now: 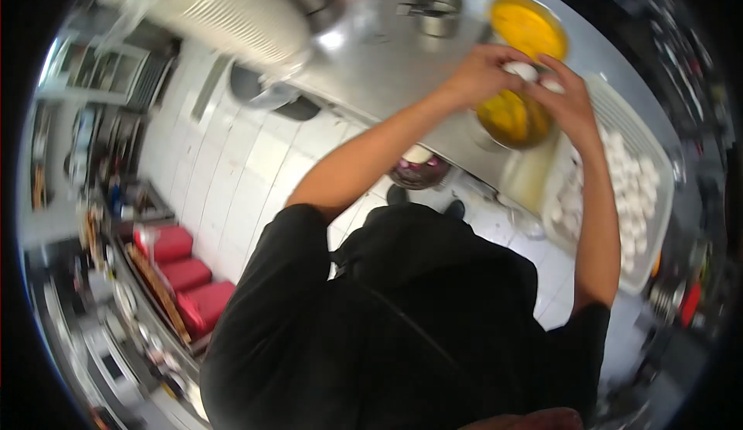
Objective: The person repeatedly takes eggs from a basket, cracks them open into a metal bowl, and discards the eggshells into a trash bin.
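Note:
My left hand [486, 75] is closed with its fingertips around a white egg [520, 71]. Close beside it, my right hand [569, 99] is closed on another white piece [552, 85], a whole egg or part of a shell; blur hides which. Both hands are above a metal bowl [517, 124] with yellow, yolk-like contents. Just beyond them stands a larger round bowl [534, 23] of bright yellow-orange liquid. Under my right forearm lies a pale plastic tub [658, 253] holding many white eggs [623, 190].
The steel counter [387, 70] carries a small metal pot [438, 10] and a tall stack of white containers [232, 16]. On the tiled floor are a grey bin [251, 89] and a dark basin [418, 173] near my feet. Red containers [186, 271] sit behind on the left.

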### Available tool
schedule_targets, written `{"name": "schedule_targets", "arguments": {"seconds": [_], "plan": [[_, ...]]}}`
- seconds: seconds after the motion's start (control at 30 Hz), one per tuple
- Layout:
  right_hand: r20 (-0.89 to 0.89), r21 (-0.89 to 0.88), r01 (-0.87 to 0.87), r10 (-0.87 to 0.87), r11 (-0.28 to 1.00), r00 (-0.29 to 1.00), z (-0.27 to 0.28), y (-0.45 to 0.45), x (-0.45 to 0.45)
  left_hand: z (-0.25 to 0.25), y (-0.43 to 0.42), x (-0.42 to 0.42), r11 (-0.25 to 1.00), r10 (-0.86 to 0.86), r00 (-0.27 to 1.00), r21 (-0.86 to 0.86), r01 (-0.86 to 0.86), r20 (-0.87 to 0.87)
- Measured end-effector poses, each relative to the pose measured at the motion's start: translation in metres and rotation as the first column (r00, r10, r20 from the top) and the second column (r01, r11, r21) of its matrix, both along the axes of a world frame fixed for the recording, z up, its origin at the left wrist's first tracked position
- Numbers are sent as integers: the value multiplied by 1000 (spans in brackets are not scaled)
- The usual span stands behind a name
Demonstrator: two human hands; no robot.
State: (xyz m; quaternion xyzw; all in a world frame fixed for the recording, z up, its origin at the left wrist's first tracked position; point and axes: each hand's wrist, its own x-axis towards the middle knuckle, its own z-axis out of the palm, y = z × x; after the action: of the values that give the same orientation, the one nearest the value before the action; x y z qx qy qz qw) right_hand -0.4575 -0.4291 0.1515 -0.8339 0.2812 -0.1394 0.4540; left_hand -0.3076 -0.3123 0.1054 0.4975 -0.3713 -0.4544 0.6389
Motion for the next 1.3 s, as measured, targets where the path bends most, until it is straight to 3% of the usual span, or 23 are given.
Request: {"name": "schedule_targets", "arguments": {"seconds": [0.03,0.07,0.13,0.27,0.4,0.47,0.53,0.57,0.6,0.67,0.7,0.73,0.8,0.83,0.93,1.0,1.03,1.07,1.13,1.17,1.2,1.27,1.3], "plan": [[24,-22,-57,57,998,998,9,10,2,0,16,10,1000,-4,989,-15,2,-145],[85,207,-9,-9,978,996,24,30,3,1,45,23,998,45,961,-21,-53,-273],[73,198,-26,12,980,997,40,49,-2,3,93,38,990,88,853,-51,-134,-515],[201,369,-123,51,921,978,38,85,-20,-24,227,93,866,436,648,95,-491,-625],[197,494,-142,48,858,979,17,122,-23,-101,365,181,591,736,453,153,-792,-503],[195,539,-154,56,828,979,10,135,-15,-125,413,251,356,878,254,200,-913,-405],[190,578,-153,51,801,981,3,145,-11,-124,449,339,441,869,408,67,-895,-280],[185,594,-148,45,791,982,-1,146,-8,-95,449,351,390,909,337,211,-896,-245],[180,610,-136,30,781,983,-2,150,-6,-57,444,357,333,940,279,350,-875,-197],[218,659,-136,-15,740,976,2,156,-8,-41,445,357,343,836,507,523,-780,208],[243,670,-117,-68,733,968,7,153,-11,-29,433,333,326,613,621,559,-762,489],[251,713,-79,-149,697,956,9,148,-21,-15,411,306,272,467,635,583,-766,616],[257,802,-5,-338,598,905,12,140,-50,-18,376,274,603,306,768,510,-613,562],[264,798,71,-453,599,852,19,142,-65,-13,346,250,665,313,841,530,-525,441],[278,830,111,-579,546,766,23,127,-125,30,243,152,899,98,895,346,-267,436],[271,755,268,-658,598,703,31,124,-160,44,177,90,969,-9,881,222,-109,472],[271,716,329,-680,615,681,37,123,-174,59,149,55,992,-74,803,123,0,591],[205,598,467,-688,651,696,30,117,-185,61,119,26,992,-114,703,42,119,702],[76,304,672,-720,675,689,23,101,-218,73,66,-36,916,-248,656,-48,398,713],[30,201,728,-747,656,664,21,92,-227,73,42,-66,886,-239,621,-94,454,747],[10,26,740,-740,672,672,14,80,-236,73,19,-91,848,-225,583,-138,512,780],[-39,-323,695,-743,642,668,-7,54,-258,73,-16,-133,835,-290,514,-49,548,807],[-80,-369,662,-732,652,677,-14,42,-265,72,-32,-153,828,-316,481,-9,560,818]]}}
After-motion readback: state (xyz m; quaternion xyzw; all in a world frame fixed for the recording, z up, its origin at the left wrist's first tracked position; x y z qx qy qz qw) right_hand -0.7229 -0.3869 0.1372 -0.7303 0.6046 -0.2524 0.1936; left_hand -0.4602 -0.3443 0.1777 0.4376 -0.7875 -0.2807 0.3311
